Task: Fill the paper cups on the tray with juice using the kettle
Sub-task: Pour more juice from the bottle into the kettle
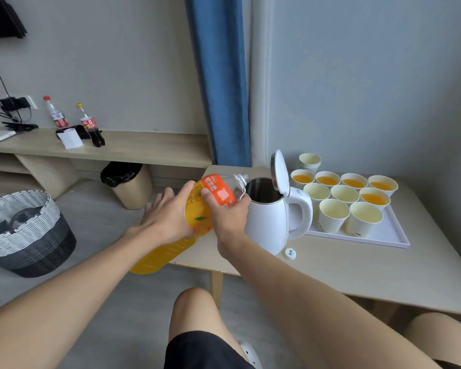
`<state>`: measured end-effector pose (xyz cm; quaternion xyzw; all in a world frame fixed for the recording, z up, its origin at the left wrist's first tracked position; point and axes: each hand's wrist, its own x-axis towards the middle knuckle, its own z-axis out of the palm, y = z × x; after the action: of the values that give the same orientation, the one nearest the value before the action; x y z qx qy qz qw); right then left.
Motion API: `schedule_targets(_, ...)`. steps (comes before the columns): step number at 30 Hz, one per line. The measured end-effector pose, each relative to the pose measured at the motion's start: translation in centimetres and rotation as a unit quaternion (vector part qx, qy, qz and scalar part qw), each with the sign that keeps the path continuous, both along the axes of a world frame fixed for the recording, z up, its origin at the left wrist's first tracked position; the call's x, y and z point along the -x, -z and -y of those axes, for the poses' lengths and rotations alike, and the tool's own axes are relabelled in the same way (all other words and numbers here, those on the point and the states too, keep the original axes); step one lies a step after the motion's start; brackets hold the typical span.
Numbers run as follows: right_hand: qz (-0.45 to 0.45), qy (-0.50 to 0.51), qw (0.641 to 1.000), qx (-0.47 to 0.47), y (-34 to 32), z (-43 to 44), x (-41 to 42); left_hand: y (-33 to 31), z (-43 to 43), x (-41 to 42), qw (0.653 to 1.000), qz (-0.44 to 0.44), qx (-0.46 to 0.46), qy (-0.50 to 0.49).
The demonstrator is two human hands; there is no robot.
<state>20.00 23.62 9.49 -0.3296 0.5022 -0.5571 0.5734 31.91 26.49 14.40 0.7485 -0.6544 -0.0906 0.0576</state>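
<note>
In the head view, the right hand [229, 218] is gripping the tilted juice bottle [200, 210] near its neck. The left hand [165, 219] is clasping its lower body, with the open mouth resting at the rim of the kettle [266, 222]. The kettle is standing lid-open near the left edge of the desk [357, 275], just beside the tray [383, 239] of paper cups [333, 217].

The orange label [218, 192] on the juice bottle [198, 211], near the middle, had big white Chinese words that looked like 鲜果橙. The tiny print beside them was too small to read. At ten o'clock, a red-capped bottle [56, 114] and a yellow-capped bottle [90, 126] wore red labels, and at five o'clock a white cap [290, 253] had a green mark, all too small to read.
</note>
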Motion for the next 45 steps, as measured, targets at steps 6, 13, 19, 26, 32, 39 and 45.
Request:
schedule_targets(6,-0.012,-0.028,0.995,-0.092,1.3,0.1,0.2,-0.1,0.3,-0.2,0.997,0.059,-0.046,0.021)
schedule_targets(13,-0.009,-0.032,0.993,-0.115,1.0,0.6,0.5,-0.6,0.8,0.1,0.995,0.076,-0.064,0.028)
schedule_targets(19,-0.001,-0.041,0.991,-0.129,0.6,0.9,0.6,-1.4,1.1,0.3,0.992,0.099,-0.078,0.032)
schedule_targets(26,0.008,-0.035,0.988,-0.151,0.3,1.4,0.5,-2.9,1.5,0.8,0.986,0.130,-0.098,0.044)
schedule_targets(32,0.025,-0.036,0.987,-0.156,0.0,1.6,0.6,-3.9,1.6,1.1,0.982,0.145,-0.109,0.048)
schedule_targets(39,0.032,-0.031,0.985,-0.164,-0.1,1.9,0.4,-4.8,2.0,1.5,0.976,0.172,-0.124,0.056)
schedule_targets(45,0.046,-0.037,0.984,-0.170,-0.4,2.1,0.6,-5.8,2.5,1.9,0.968,0.198,-0.138,0.062)
